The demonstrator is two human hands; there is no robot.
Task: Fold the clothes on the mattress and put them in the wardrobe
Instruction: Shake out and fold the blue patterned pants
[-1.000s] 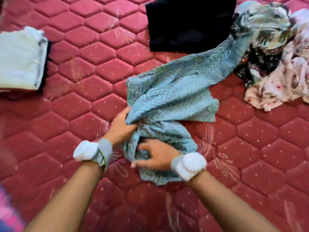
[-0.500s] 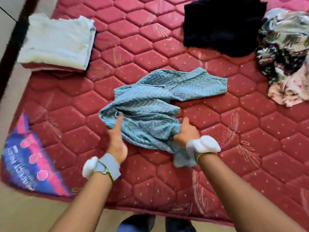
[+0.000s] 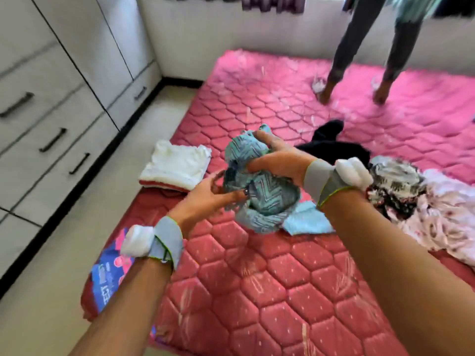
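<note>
**Teal cloth bunched up off the mattress, folding not begun**

Half a second ago I had the teal cloth (image 3: pixel 259 181) spread loosely on the mattress (image 3: pixel 257 291); now it is gathered into a ball at the centre of the frame, lifted clear except for a tail that hangs down to a pale blue piece (image 3: pixel 305 222) just below. My left hand (image 3: pixel 205 199) holds it from the lower left, fingers (image 3: pixel 231 195) curled into the folds. My right hand (image 3: pixel 280 160) clamps it from the upper right, thumb and fingers wrapped round the bundle. I judge this a regrip to find an edge or shake it out, so the fold itself is not yet made.

Left of centre, a white folded pile (image 3: pixel 177 165) sits at the mattress edge, seemingly done. A black garment (image 3: pixel 331 142) lies behind my right hand, and printed clothes (image 3: pixel 416 201) are heaped at the right edge, unfolded.

The wardrobe (image 3: pixel 51 98) fills the upper left, its doors and drawers shut, so I cannot tell what it holds. Another person's legs (image 3: pixel 359 52) stand at the upper right.
</note>
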